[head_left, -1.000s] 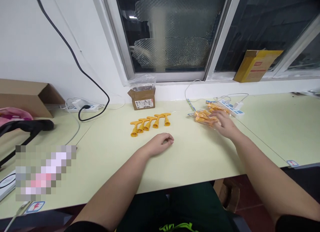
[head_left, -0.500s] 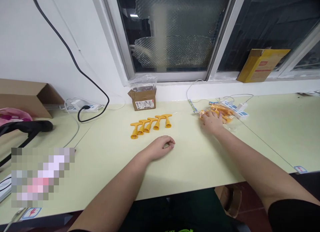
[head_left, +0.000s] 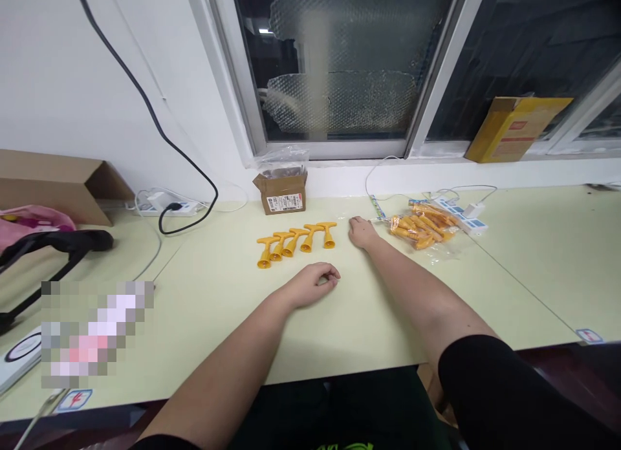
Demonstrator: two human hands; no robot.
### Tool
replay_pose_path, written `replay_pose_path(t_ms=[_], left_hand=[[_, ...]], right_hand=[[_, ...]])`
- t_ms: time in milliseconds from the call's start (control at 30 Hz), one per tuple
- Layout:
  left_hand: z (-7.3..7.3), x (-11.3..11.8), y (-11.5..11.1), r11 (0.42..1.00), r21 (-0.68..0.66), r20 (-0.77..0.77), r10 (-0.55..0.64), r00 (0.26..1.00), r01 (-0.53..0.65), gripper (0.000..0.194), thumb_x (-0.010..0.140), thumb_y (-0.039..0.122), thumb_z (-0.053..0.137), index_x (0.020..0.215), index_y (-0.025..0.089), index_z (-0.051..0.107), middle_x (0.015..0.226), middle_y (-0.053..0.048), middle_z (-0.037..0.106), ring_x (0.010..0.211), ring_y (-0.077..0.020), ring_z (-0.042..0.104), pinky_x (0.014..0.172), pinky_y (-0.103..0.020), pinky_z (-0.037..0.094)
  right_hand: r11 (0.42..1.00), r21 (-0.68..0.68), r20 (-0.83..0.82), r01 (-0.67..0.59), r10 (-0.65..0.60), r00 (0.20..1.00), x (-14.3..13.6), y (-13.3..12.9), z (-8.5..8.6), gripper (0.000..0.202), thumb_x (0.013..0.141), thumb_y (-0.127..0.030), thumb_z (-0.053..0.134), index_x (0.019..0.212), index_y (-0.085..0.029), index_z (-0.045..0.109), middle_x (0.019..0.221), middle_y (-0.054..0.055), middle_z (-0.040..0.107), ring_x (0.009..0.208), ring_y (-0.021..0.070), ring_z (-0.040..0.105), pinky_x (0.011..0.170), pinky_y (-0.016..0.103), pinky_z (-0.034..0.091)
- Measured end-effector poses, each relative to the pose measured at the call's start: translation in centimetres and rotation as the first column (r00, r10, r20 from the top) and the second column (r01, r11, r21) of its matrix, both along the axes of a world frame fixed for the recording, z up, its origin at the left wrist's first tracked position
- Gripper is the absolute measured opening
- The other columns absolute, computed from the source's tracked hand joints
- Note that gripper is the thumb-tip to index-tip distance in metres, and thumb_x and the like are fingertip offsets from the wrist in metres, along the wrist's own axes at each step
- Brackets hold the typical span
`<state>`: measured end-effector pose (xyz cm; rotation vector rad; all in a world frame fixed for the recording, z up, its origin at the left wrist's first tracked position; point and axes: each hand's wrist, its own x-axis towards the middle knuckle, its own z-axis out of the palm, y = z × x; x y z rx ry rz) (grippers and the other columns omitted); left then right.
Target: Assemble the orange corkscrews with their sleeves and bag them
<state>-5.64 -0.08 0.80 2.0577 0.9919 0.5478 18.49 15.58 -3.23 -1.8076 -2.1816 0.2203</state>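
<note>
Several yellow T-shaped plastic pieces stand side by side in a row, each with a crossbar on top and a flared hollow end at the bottom. My left hand rests on the table just in front of the row, curled so thumb and fingers nearly meet around an empty gap. Right of the row, my right hand lies on the table with its fingers curled under; whatever they hold, if anything, is hidden. Beyond it lies a clear plastic bag filled with more of these yellow pieces.
A small open carton stands behind the row against the wall. Power strips with cords lie at the back right and back left. On the left are a large cardboard box and a black strap-like object. A yellow box leans at the window.
My right hand has left the bag of yellow pieces and moved left to the table beside the row. My left hand stays where it was. The view has shifted slightly.
</note>
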Motion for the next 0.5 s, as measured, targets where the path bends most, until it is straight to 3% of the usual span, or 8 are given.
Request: replay_pose_path(t_ms=[167,267,333,367,433,500], left_hand=[[-0.1,0.0,0.1,1.0,0.003,-0.007,0.006,1.0,-0.006,0.02,0.092,0.031,0.057,0.103,0.02,0.069,0.105,-0.006,0.072,0.096,-0.0208,0.067,0.081,-0.032,0.05],[-0.1,0.0,0.1,1.0,-0.002,0.002,0.0,1.0,0.0,0.02,0.091,0.031,0.057,0.102,0.02,0.069,0.105,-0.006,0.072,0.096,-0.0209,0.067,0.081,-0.032,0.05],[0.0,0.0,0.0,1.0,-0.004,0.005,-0.004,1.0,0.004,0.02,0.091,0.03,0.057,0.102,0.019,0.069,0.105,-0.006,0.072,0.095,-0.0211,0.067,0.08,-0.032,0.05],[-0.1,-0.1,0.0,1.0,-0.002,0.005,-0.004,1.0,0.004,0.02,0.091,0.031,0.057,0.102,0.019,0.069,0.104,-0.006,0.072,0.094,-0.0213,0.067,0.079,-0.032,0.05],[-0.1,-0.1,0.1,1.0,0.01,0.006,-0.003,1.0,0.003,0.02,0.091,0.03,0.058,0.102,0.02,0.07,0.104,-0.006,0.072,0.093,-0.0213,0.066,0.078,-0.032,0.05],[-0.2,-0.1,0.2,0.999,0.037,0.011,0.001,1.0,-0.002,0.019,0.091,0.03,0.058,0.101,0.02,0.071,0.101,-0.006,0.072,0.089,-0.0205,0.065,0.076,-0.032,0.05]], right_hand=[[0.995,0.08,-0.144,0.061,-0.049,0.988,-0.1,0.1,0.3,0.053,0.083,-0.01,0.052,0.135,-0.009,0.064,0.147,0.022,0.054,0.134,0.0341,0.054,0.118,0.044,0.039],[0.975,0.168,-0.253,0.145,-0.1,0.962,0.5,0.2,1.7,0.061,0.085,-0.008,0.046,0.145,-0.007,0.055,0.151,0.022,0.048,0.141,0.0294,0.048,0.12,0.04,0.039],[0.937,0.259,-0.442,0.234,-0.1,0.891,1.1,0.1,3.0,0.06,0.088,-0.011,0.042,0.147,-0.008,0.053,0.151,0.021,0.047,0.143,0.0277,0.046,0.117,0.042,0.044],[0.908,0.312,-0.598,0.281,-0.043,0.8,1.4,-0.2,3.7,0.056,0.089,-0.015,0.044,0.144,-0.011,0.055,0.149,0.02,0.049,0.141,0.0273,0.049,0.113,0.043,0.049],[0.863,0.372,-0.837,0.341,0.153,0.526,1.9,-1.4,5.0,0.047,0.089,-0.023,0.052,0.135,-0.018,0.062,0.141,0.014,0.056,0.131,0.0254,0.059,0.104,0.043,0.056],[0.871,0.353,-0.925,0.341,0.27,0.269,2.3,-3.1,5.7,0.04,0.086,-0.03,0.064,0.125,-0.022,0.066,0.128,0.009,0.065,0.117,0.0224,0.067,0.104,0.043,0.056]])
